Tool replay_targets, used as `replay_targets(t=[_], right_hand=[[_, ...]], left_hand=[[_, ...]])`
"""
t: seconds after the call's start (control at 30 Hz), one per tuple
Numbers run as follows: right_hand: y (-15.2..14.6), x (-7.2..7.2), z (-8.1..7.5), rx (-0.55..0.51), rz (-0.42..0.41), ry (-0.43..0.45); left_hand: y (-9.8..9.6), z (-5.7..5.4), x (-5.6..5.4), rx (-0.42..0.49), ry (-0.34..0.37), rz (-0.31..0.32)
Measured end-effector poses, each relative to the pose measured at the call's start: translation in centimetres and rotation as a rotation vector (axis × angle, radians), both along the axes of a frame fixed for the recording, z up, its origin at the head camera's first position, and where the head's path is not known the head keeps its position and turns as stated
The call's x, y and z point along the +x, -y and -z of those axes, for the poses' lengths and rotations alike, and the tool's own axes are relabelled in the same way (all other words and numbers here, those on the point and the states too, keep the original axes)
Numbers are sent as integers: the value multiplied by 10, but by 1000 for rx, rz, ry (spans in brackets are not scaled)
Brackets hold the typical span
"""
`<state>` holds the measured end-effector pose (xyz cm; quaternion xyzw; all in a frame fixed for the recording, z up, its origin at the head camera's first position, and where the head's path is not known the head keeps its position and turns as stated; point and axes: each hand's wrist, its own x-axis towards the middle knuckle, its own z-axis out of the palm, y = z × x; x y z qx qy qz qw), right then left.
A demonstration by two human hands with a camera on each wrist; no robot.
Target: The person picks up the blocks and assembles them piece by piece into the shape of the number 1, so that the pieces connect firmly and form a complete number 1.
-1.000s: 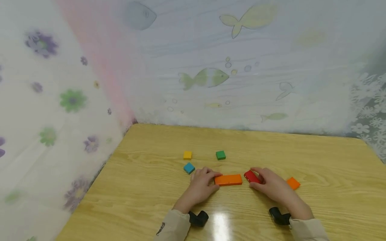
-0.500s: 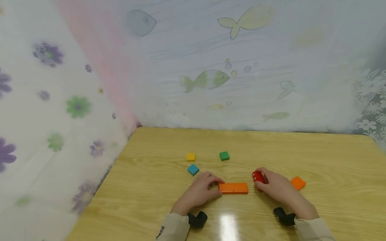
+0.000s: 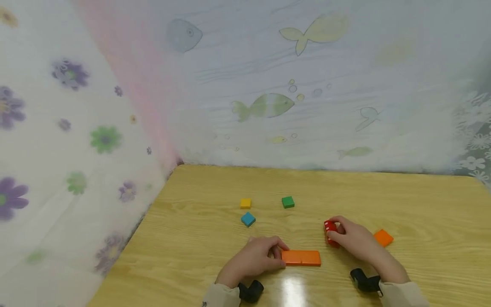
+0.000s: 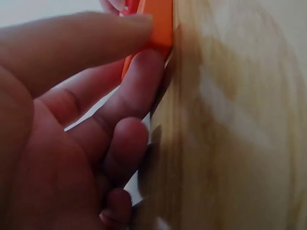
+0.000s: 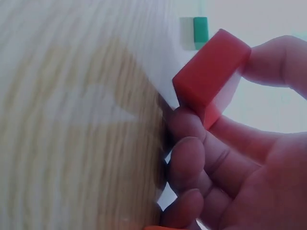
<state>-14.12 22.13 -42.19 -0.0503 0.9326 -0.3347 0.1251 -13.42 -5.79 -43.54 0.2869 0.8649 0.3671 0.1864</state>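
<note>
Two hands at work with blocks on a wooden table (image 3: 180, 247), places given from the long orange block (image 3: 303, 258). This block lies flat, its long sides roughly parallel to the table's far edge. The left hand (image 3: 258, 258) grips its left end, thumb at the near corner and a finger at the far corner; the rest of its length projects rightward, outside the grip, its right end touched by neither hand. The right hand (image 3: 354, 238) pinches a red block (image 3: 330, 232) between thumb and fingers, beyond and right of the orange block's right end, the two apart. The red block is tilted in the right wrist view and bears white marks in the head view; whether it touches the wood cannot be told. An orange square (image 3: 383, 238) lies farther right, partly behind the right hand. Beyond the long orange block lie a green block (image 3: 288, 202) and, farther left, a yellow block (image 3: 246, 203) and a blue block (image 3: 248, 219), with tabletop between them and it. The table's far edge, well beyond, meets a printed backdrop (image 3: 230, 64).
</note>
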Motion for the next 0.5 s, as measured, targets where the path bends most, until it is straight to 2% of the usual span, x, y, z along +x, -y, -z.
replay_targets(t=[0.07,0.23,0.5], right_hand=[[-1,0,-1,14,-1,-11],[1,-1,-5,31,-9,-21],[11,3,-6,21,-19,13]], left_hand=[[-1,-1,1,11,28,24],[0,-5,-1,17,41,65],[3,-7,-2,-43,-15,137]])
